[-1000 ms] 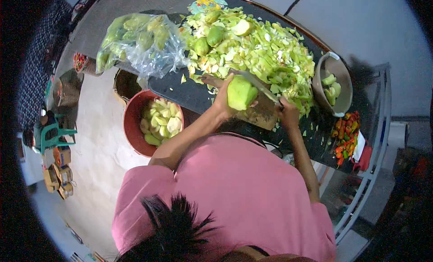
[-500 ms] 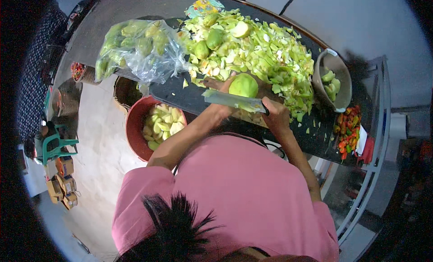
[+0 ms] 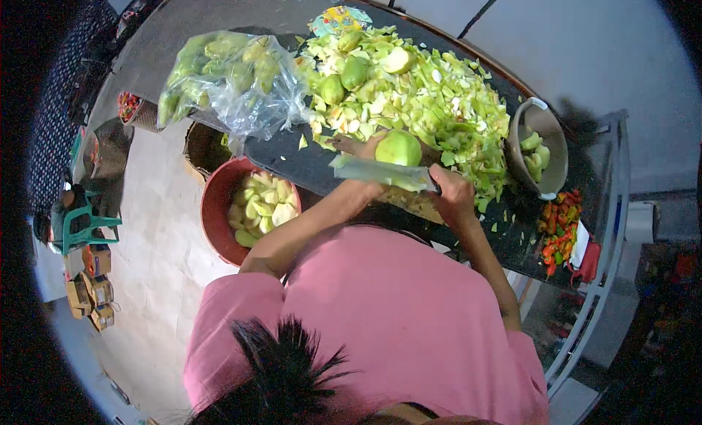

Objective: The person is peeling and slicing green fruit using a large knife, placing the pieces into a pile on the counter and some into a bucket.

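1. Pale green fruit (image 3: 399, 147): up over the table (image 3: 290, 160), gripped in the left hand (image 3: 368, 148); its long axis, I can't tell.
2. Right hand (image 3: 453, 189), just beside, grips the broad-bladed knife (image 3: 380, 174), blade crosswise on the fruit's near side, tip leftward.

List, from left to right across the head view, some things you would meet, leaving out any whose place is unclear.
Green plastic chair → red round plastic tub → pale green rounded fruit → bare right hand → grey-brown oval basin.
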Motion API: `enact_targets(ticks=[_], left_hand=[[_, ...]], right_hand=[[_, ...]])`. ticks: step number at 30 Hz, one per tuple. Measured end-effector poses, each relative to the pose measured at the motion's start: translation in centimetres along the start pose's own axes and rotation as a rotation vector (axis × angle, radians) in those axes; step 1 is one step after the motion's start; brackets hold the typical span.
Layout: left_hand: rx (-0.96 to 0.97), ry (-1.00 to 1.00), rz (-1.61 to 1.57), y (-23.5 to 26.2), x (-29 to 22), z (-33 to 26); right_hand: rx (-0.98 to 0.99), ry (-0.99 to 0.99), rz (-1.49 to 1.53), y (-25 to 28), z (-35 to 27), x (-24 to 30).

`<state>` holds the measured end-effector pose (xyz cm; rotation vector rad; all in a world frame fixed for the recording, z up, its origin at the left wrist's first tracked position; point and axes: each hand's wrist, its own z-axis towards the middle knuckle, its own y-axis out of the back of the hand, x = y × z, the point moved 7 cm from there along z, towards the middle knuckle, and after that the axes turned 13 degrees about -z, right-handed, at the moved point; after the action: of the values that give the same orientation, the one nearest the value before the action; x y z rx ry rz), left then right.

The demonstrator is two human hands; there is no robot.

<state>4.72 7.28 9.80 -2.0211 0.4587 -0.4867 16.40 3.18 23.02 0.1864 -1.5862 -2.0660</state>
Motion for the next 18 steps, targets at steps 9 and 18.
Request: enact_targets(ticks=[9, 18], left_hand=[[0.083, -0.010, -0.004, -0.4, 0.5, 1.3], [0.061, -0.057, 0.032, -1.4, 1.1, 0.2]], right_hand=[[0.039, 0.025, -0.130, -0.8, -0.6, -1.0], [-0.012, 0.030, -0.112, -0.1, -0.9, -0.6]])
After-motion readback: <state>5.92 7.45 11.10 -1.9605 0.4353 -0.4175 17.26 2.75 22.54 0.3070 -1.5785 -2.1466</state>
